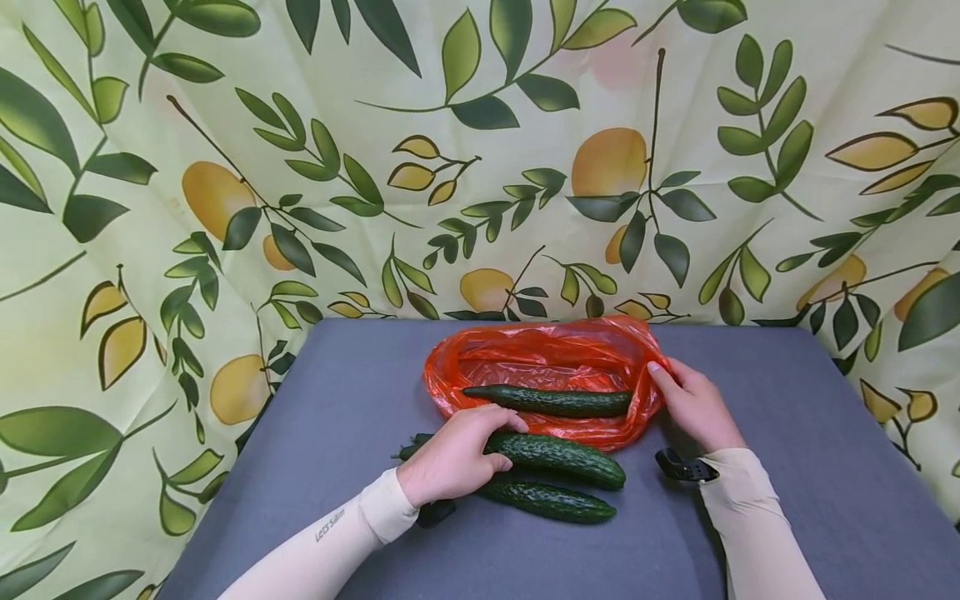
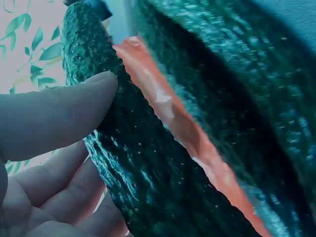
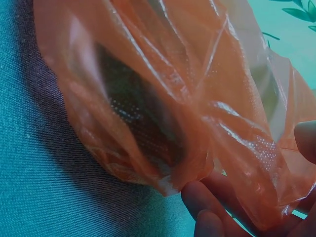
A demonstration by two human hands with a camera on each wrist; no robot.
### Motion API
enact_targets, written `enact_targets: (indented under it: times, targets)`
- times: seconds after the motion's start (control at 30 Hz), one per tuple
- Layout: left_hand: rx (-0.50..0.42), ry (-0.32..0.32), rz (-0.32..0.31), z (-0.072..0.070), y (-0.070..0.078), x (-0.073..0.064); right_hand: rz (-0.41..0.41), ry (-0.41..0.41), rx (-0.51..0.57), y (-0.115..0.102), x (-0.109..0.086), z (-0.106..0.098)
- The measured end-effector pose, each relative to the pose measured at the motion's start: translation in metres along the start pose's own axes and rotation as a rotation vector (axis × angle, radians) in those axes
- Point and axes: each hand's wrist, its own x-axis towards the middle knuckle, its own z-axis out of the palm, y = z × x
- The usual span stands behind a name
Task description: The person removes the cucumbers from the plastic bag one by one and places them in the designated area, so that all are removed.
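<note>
A thin red plastic bag [image 1: 525,429] lies with its mouth spread wide, and one long green cucumber [image 1: 558,402] rests inside. My right hand [image 1: 697,404] pinches the bag's right rim between thumb and fingers. Through the translucent film, the dark cucumber [image 3: 143,108] shows in the right wrist view. In front of the bag, my left hand [image 1: 457,454] grips a second cucumber [image 1: 573,458], thumb on the near side and fingers on the far side. Bumpy skin of this cucumber [image 2: 143,148] fills the middle of the left wrist view. Nearer me lies another cucumber [image 1: 555,502], partly under the left hand.
Everything sits on a grey cloth-covered table [image 1: 360,392]. Behind it and at the sides hangs a curtain [image 1: 487,208] printed with leaves and orange fruit. A dark band [image 1: 686,467] circles the right wrist.
</note>
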Motion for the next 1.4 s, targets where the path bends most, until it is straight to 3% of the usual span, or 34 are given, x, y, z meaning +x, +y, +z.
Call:
enact_targets:
  times: [0.77, 1.1, 1.4]
  targets:
    - [0.034, -0.076, -0.022, 0.018, -0.012, -0.004, -0.018, 0.024, -0.012, 0.003, 0.002, -0.002]
    - [0.121, -0.062, 0.007, 0.021, -0.012, -0.002, -0.015, 0.015, 0.000, 0.003, 0.000, -0.003]
    - [0.126, -0.085, -0.002, 0.018, -0.012, 0.001, -0.006, 0.005, 0.015, 0.002, -0.001, -0.003]
